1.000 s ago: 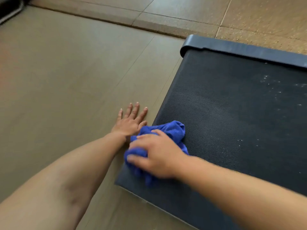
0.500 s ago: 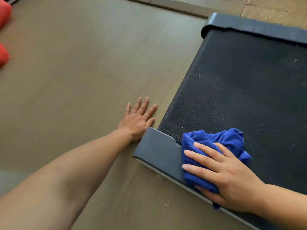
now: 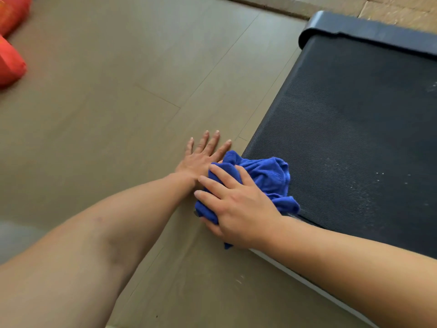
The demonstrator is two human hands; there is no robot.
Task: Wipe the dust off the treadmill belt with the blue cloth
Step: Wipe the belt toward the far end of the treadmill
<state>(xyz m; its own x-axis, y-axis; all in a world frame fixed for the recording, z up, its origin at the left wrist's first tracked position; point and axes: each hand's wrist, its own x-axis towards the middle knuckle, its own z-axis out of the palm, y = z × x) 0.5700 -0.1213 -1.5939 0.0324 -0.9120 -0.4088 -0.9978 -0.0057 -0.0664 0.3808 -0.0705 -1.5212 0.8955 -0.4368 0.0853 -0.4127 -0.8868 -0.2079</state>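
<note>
Right hand: the right hand [image 3: 238, 209] lies on top of the blue cloth [image 3: 264, 178], fingers spread and bent over the bunched fabric, gripping and pressing it down at the near left corner of the treadmill belt [image 3: 354, 129].
Left hand: the left hand [image 3: 201, 157] is flat on the floor [image 3: 118, 114] just left of the belt, fingers spread, holding nothing; it looks like a prop for the person's weight.
Cloth: crumpled into a wad, half under the palm, its left part hanging past the belt's edge and touching the left hand.
Belt: dark and ribbed; pale specks show on the right side, near and far, well apart from the cloth.
Frame: a dark end cover [image 3: 369, 31] closes the far end of the belt.
Step in hand: I'd judge it a wipe along the near left edge, with most of the belt yet to be covered.
Doing it well: flatten the wad so more fabric meets the ribs, press evenly, and draw long overlapping strokes toward the speckled right side.
Risk: dust pushed off the edge would likely land on the floor by the bracing hand.
Elsewhere: red cushions [image 3: 10, 58] lie at the far left.
</note>
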